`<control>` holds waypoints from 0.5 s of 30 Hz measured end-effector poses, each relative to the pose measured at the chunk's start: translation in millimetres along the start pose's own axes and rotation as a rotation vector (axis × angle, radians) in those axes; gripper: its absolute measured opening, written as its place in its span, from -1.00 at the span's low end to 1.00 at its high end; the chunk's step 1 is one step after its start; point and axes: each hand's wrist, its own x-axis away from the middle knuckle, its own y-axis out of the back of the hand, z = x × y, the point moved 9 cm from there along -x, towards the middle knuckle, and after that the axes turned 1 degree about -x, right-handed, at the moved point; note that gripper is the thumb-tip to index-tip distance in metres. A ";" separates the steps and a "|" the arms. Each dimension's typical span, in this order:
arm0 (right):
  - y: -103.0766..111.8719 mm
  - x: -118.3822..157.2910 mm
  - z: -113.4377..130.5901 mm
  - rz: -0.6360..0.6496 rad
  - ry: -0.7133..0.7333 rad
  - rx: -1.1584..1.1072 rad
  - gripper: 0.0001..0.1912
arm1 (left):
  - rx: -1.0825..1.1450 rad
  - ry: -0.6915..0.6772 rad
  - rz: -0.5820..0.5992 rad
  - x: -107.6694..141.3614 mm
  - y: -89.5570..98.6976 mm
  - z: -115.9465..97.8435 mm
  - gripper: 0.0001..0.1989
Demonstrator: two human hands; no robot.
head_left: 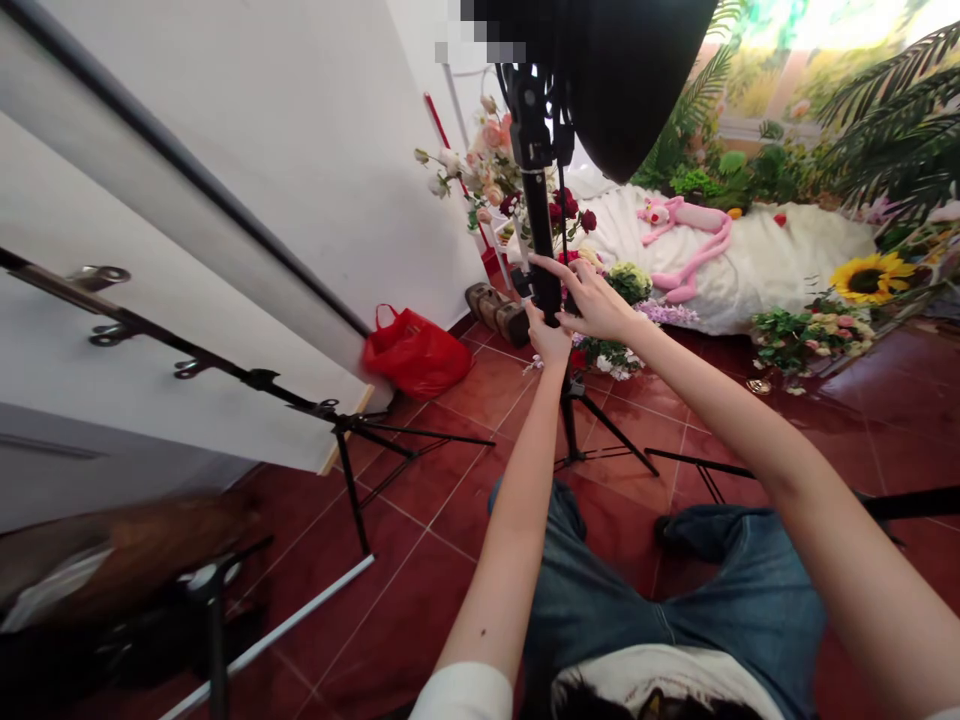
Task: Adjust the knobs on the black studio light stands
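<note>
A black light stand [538, 215] rises in front of me, with a large black light housing [630, 80] at its top. My left hand [550, 333] is closed around the lower part of the thick black column, at a clamp collar. Just above and to the right, my right hand [590, 300] touches the same column with its fingers apart, the index finger stretched across it near a knob. The palm side of both hands is hidden. Below them the stand's legs [611, 432] spread on the red tiled floor [465, 500].
Left of the stand sit a red bag [416, 352] and brown rolled items [496, 312]. A black tripod [352, 490] and a white pole [300, 625] are at left. Behind are flowers [491, 150], a pink plush toy [697, 218] on white cloth [810, 250], and a sunflower [870, 282].
</note>
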 end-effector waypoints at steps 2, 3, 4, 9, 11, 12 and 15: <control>6.3 13.7 0.7 -0.039 -0.010 -0.100 -0.25 | -0.005 0.030 -0.036 -0.1 1.8 2.5 -0.44; 7.1 20.9 -3.0 -0.074 -0.037 -0.161 -0.29 | -0.006 0.052 -0.051 0.0 2.5 4.3 -0.47; 5.7 28.1 -10.0 -0.113 -0.083 -0.221 -0.35 | -0.007 0.067 -0.057 0.1 2.4 5.2 -0.51; -30.4 55.1 -66.6 -0.211 -0.412 -0.419 -0.59 | -0.025 0.077 -0.052 0.7 2.0 4.9 -0.68; -46.8 58.0 -85.0 -0.223 -0.501 -0.476 -0.66 | -0.031 0.063 -0.058 1.1 3.3 3.6 -0.68; -54.3 58.0 -91.9 -0.230 -0.533 -0.516 -0.71 | -0.030 0.053 -0.058 1.3 3.7 2.8 -0.68; -71.9 57.5 -106.3 -0.275 -0.620 -0.661 -0.85 | -0.015 0.035 -0.051 2.3 3.3 1.8 -0.70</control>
